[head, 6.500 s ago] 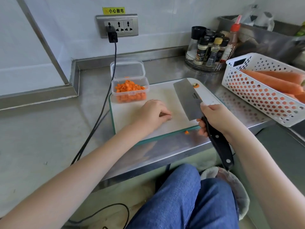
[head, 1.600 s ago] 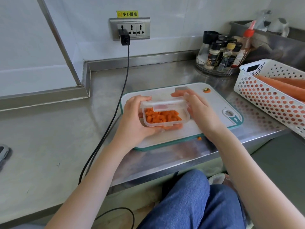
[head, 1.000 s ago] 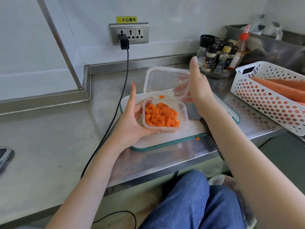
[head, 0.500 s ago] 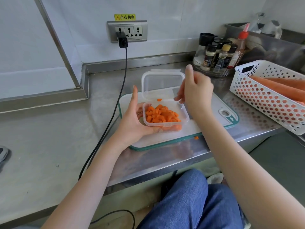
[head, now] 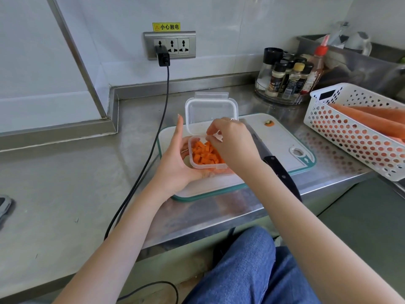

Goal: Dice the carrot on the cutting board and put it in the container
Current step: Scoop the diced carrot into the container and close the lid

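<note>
Left hand (head: 175,163) cups a clear plastic container (head: 206,166) of diced carrot (head: 205,155) (hinged lid open) over the cutting board (head: 282,139) near the counter's front edge; right hand (head: 233,142) fingertips pinch inside it.

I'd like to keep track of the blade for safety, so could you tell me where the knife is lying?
The knife lies on the cutting board, just right of the right hand, its black handle overhanging the counter edge.

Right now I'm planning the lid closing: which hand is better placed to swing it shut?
Right hand: it hovers over the container beside the open lid; the left hand cradles the container.
</note>
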{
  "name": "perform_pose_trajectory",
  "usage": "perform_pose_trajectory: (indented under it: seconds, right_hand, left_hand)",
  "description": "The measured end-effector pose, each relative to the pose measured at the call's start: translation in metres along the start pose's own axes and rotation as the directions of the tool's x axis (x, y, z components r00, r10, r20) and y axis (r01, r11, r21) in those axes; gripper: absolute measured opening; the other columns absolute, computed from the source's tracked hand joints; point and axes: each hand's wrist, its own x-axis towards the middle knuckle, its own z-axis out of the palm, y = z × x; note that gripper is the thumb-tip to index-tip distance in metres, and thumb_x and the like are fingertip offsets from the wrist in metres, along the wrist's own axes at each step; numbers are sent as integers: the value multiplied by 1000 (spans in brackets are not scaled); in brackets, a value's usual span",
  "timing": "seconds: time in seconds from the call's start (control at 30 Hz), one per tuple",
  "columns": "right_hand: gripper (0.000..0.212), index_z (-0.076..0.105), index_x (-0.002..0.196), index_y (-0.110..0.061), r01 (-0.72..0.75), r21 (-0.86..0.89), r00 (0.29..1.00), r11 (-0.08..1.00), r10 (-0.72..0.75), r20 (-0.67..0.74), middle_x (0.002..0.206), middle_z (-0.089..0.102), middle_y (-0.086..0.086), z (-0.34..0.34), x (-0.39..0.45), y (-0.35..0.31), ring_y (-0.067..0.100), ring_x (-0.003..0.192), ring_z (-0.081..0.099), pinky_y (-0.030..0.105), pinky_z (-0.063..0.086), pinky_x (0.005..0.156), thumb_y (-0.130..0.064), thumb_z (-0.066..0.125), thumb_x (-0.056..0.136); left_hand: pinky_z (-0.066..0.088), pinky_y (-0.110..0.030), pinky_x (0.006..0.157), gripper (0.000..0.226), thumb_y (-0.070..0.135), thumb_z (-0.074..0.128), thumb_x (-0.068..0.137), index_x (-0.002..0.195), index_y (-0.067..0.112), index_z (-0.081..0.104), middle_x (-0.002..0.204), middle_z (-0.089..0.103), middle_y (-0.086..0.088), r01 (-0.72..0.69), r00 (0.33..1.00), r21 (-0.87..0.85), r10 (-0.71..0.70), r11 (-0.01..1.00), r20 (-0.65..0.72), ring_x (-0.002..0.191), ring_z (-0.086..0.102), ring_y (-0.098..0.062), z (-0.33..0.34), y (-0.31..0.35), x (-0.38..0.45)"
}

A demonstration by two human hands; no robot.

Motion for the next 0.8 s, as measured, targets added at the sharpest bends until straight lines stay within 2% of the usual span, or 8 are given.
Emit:
perform_pose_trajectory:
  seconds: [0.13,0.27,0.37,0.43,0.57,0.67,0.8]
  right_hand:
    - [18,66,101,-12,33,17,999,999,-33,6,101,66,1,4,3,-4,17,94,58,28,49,73,-26,60,92]
    - [25,64,92,-13,-130,81,991,988,130,11,88,67,1,9,13,-11,18,82,60,33,53,69,-38,61,89]
    - [15,57,87,-18,-240,154,970,958,231,73,82,65,-1,10,19,-16,18,77,61,36,55,71,-31,65,87]
    - [11,56,90,-20,-280,215,959,935,266,94,82,65,-2,10,20,-18,16,75,63,37,57,72,-25,65,87]
    - [12,63,101,-20,-255,254,965,933,232,118,94,69,-2,4,17,-13,8,71,61,25,54,68,-23,64,89]
    - [22,69,112,-15,-208,231,975,951,183,124,106,69,0,-1,13,-8,6,80,57,16,45,72,-21,62,92]
    - [17,73,103,-15,-55,163,987,985,29,158,100,69,-5,-6,9,-2,1,82,52,1,35,62,-20,62,92]
  left_hand:
    - [40,-43,105,135,55,86,43,142,50,-6,128,53,13,4,1000,35,-4,999,7,122,49,-6,2,-1,2]
    - [39,-40,107,134,45,88,47,142,51,-7,127,50,19,13,1000,78,-15,997,23,123,47,-4,3,1,0]
    - [38,-39,107,135,35,89,51,143,48,-9,125,51,18,21,999,109,-24,994,30,122,48,-6,3,1,1]
    - [39,-40,107,136,35,89,50,143,48,-9,126,51,16,27,999,120,-31,992,29,122,48,-7,3,0,1]
    - [37,-39,108,138,46,86,43,144,46,-8,129,51,15,30,999,117,-35,993,39,123,47,-6,5,2,2]
    - [38,-39,108,139,57,82,38,144,47,-6,129,50,14,32,998,94,-36,995,51,123,47,-6,6,2,2]
    - [40,-42,106,139,62,84,37,144,47,-4,128,53,14,29,999,82,-33,996,41,122,49,-7,5,0,3]
